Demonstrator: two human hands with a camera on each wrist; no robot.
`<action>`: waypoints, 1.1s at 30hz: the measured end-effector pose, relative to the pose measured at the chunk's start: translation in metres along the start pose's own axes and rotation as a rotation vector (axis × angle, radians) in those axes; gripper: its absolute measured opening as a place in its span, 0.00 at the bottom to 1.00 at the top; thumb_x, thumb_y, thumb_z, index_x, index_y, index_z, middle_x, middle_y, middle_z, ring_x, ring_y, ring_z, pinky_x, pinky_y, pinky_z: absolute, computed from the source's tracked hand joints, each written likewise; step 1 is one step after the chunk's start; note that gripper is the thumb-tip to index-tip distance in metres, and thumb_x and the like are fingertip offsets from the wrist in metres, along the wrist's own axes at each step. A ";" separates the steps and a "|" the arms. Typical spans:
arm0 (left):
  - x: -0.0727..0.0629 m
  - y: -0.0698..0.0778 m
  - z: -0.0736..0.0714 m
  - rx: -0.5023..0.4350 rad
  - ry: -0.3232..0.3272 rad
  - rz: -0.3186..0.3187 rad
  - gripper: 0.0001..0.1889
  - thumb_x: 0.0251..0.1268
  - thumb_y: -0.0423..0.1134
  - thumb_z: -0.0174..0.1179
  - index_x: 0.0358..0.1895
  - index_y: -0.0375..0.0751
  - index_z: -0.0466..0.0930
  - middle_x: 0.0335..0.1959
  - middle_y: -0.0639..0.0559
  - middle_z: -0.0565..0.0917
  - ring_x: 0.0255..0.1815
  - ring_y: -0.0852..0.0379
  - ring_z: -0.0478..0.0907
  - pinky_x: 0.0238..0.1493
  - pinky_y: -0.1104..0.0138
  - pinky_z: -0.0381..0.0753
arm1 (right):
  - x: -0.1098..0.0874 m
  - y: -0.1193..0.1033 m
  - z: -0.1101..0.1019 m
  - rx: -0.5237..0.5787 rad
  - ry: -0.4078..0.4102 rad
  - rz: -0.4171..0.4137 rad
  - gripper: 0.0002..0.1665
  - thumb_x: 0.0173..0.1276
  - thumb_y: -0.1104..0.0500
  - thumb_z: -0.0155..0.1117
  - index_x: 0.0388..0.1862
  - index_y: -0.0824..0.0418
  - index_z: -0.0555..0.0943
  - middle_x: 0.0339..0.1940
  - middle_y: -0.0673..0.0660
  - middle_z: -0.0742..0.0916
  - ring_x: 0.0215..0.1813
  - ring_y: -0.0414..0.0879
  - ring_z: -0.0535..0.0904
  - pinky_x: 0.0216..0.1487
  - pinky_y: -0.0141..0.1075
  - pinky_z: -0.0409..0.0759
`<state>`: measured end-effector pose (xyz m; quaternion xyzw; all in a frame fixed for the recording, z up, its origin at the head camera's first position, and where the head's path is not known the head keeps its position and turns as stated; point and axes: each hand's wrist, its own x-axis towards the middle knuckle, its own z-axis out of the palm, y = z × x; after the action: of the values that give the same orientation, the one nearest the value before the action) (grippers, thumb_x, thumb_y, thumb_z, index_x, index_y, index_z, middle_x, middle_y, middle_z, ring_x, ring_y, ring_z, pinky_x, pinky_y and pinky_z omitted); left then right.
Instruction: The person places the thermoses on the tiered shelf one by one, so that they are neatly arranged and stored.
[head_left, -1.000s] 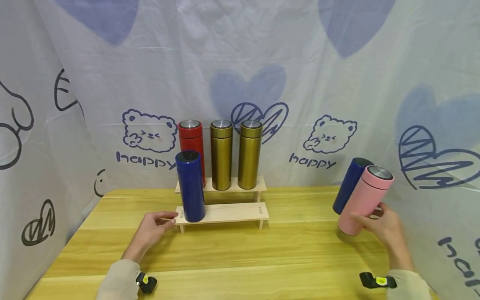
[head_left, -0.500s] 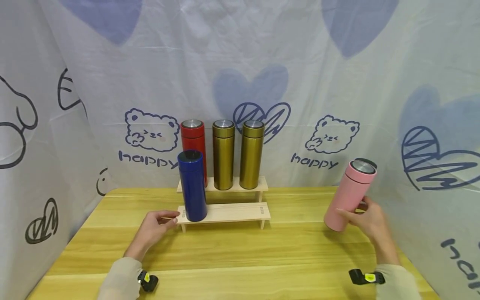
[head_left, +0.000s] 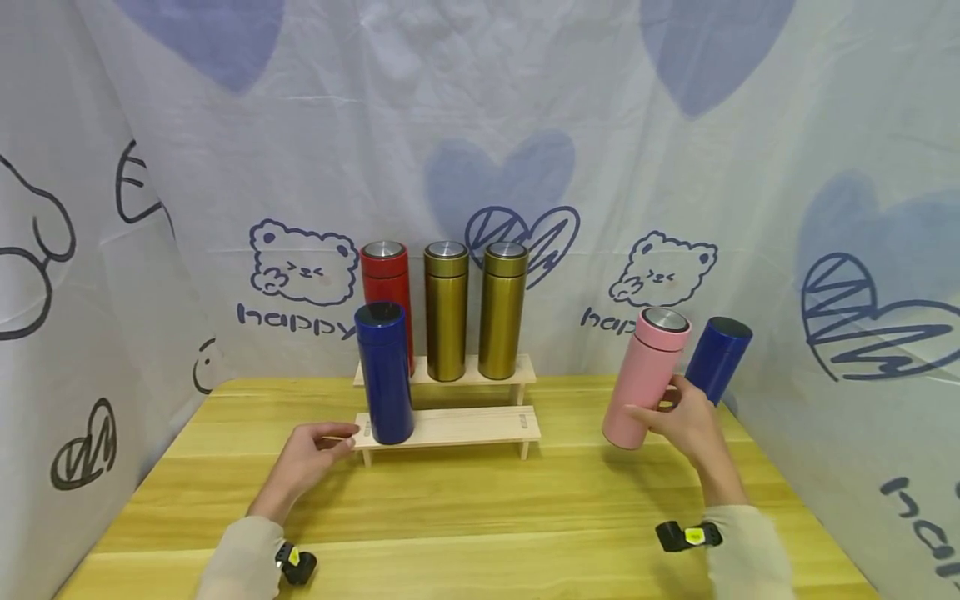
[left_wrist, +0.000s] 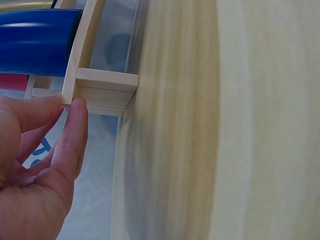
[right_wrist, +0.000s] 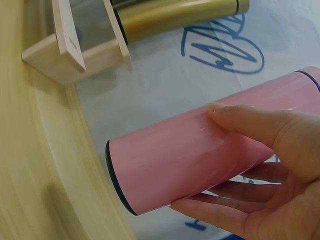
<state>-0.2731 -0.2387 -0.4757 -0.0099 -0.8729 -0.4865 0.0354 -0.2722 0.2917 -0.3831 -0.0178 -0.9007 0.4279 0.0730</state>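
Note:
My right hand (head_left: 686,421) grips a pink thermos flask (head_left: 647,379) around its lower half. The flask leans to the right, and the right wrist view shows its dark base (right_wrist: 120,180) raised above the tabletop. With thumb and fingertips, my left hand (head_left: 303,458) pinches the left end of a two-tier wooden rack (head_left: 465,423); the left wrist view shows the grip at the board's corner (left_wrist: 74,95). On the front tier, at its left end, stands a blue thermos (head_left: 386,375). A red thermos (head_left: 385,279), partly hidden by it, and two gold ones (head_left: 446,321) line the back tier.
Another blue thermos (head_left: 718,354) stands at the right of the wooden table (head_left: 480,517), partly behind my right hand. A white cloth (head_left: 480,100) with printed hearts and bears hangs behind the table and at both sides.
My right hand has carried the pink flask leftward, away from the right-hand blue thermos, which shows more now. The flask is more upright. My left hand stays at the rack's end.

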 end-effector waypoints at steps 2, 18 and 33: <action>0.000 -0.001 0.000 0.003 0.000 -0.001 0.15 0.74 0.33 0.62 0.59 0.35 0.85 0.60 0.35 0.85 0.52 0.48 0.88 0.48 0.69 0.83 | 0.001 -0.004 0.005 -0.008 -0.003 -0.002 0.53 0.60 0.41 0.79 0.72 0.69 0.67 0.64 0.73 0.81 0.62 0.65 0.81 0.59 0.54 0.83; -0.001 -0.002 0.000 0.009 -0.009 -0.007 0.15 0.74 0.33 0.61 0.59 0.36 0.85 0.60 0.35 0.85 0.53 0.46 0.87 0.50 0.64 0.84 | 0.012 -0.032 0.032 0.026 -0.059 -0.026 0.49 0.60 0.44 0.80 0.71 0.68 0.70 0.63 0.70 0.82 0.61 0.63 0.82 0.56 0.50 0.85; -0.001 0.000 -0.001 0.004 -0.007 -0.012 0.15 0.74 0.34 0.61 0.60 0.37 0.85 0.61 0.36 0.85 0.53 0.47 0.87 0.54 0.59 0.84 | 0.019 -0.054 0.058 0.058 -0.070 -0.092 0.43 0.59 0.49 0.82 0.66 0.68 0.73 0.58 0.69 0.84 0.54 0.59 0.83 0.51 0.45 0.85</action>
<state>-0.2718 -0.2395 -0.4759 -0.0061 -0.8740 -0.4849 0.0293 -0.2978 0.2147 -0.3752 0.0407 -0.8898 0.4505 0.0613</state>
